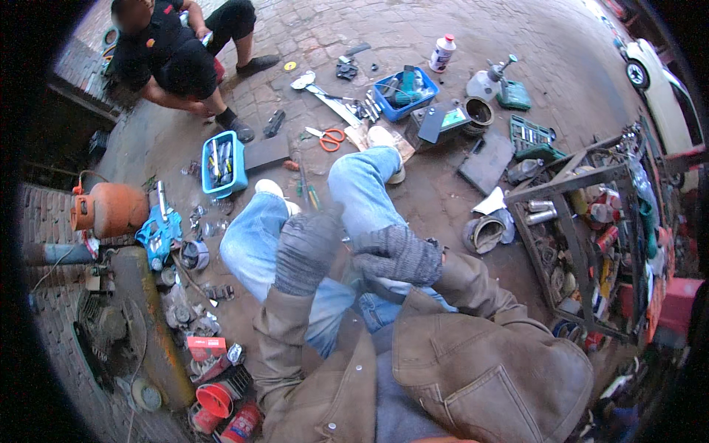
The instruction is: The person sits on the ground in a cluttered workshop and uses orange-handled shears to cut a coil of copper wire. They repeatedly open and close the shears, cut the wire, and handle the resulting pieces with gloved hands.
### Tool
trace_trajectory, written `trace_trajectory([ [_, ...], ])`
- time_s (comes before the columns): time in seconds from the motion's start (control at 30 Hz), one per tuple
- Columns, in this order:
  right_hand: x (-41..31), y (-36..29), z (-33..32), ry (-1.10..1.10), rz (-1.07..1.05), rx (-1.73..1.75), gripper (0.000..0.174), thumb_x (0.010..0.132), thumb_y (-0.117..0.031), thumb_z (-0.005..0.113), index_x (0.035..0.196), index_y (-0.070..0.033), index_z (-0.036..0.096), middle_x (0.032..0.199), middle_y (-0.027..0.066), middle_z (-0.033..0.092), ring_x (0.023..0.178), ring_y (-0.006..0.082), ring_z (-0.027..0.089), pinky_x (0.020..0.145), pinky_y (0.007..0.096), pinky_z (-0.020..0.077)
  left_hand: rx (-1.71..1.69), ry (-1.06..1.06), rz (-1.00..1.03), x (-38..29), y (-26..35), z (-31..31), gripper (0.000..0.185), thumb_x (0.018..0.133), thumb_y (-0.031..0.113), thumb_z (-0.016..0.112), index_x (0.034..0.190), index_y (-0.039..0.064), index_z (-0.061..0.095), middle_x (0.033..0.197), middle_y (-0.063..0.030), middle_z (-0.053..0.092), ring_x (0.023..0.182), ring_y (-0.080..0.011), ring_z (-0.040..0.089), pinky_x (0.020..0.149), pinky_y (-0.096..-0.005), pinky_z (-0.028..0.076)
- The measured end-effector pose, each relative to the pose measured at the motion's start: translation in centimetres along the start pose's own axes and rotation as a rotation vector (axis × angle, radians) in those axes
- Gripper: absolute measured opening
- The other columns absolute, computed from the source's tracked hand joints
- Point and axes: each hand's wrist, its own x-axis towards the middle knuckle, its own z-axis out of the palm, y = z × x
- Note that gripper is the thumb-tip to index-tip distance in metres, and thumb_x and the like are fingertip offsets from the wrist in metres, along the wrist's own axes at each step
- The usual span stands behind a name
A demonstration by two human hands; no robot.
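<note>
Both my hands wear grey knitted gloves and are over my lap, between my jeans-clad knees. My left hand [310, 249] is blurred, its fingers curled; whether it holds anything cannot be made out. My right hand [396, 255] lies just beside it with bent fingers, close to a dark, blurred item at my lap that I cannot identify. Beyond my hands, screwdrivers [313, 196] lie on the paving between my feet. Orange-handled scissors [330, 140] are farther out. A blue basket [241, 166] of tools stands left of them.
A person [183, 61] crouches at the upper left. A blue bin [396, 113] with a power tool stands near a car battery [421, 133]. On the left are an orange gas cylinder [119, 210] and a rusty compressor tank [149, 326]; a metal rack [576, 221] with parts stands right.
</note>
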Motion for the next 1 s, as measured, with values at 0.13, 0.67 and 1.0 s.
trace_trajectory([
  [0.13,-4.2,0.6,-4.1,0.318,-0.088,-0.107,0.013,0.080,-0.010,0.061,0.091,-0.004,0.060,0.083,0.0118,0.060,0.075,0.0276,0.060,0.070,0.0358,0.0479,0.060,0.049,-0.146,-2.5,-4.8,1.1,0.032,0.072,0.016,0.064,0.104,0.009,0.062,0.082,-0.0140,0.060,0.077,-0.0288,0.058,0.071,-0.0403,0.045],
  [0.67,-4.7,13.1,-31.9,1.416,0.124,-0.016,0.029,0.089,-0.031,0.056,0.100,-0.004,0.064,0.073,0.0012,0.062,0.059,0.0088,0.050,0.052,0.0244,0.0388,0.047,-0.008,-0.467,-2.3,-17.6,-4.9,0.032,0.087,0.041,0.052,0.100,0.014,0.066,0.094,-0.0093,0.065,0.085,-0.0283,0.063,0.075,-0.0393,0.048],
  [1.0,5.1,16.6,-30.8,1.129,0.327,-1.210,0.046,0.084,-0.028,0.057,0.118,0.002,0.052,0.118,0.0193,0.055,0.112,0.0325,0.050,0.097,0.0369,0.0373,0.167,-0.065,-0.266,8.9,-19.6,2.9,0.036,0.089,0.033,0.042,0.089,0.008,0.069,0.084,-0.0135,0.067,0.081,-0.0289,0.065,0.069,-0.0443,0.050],
])
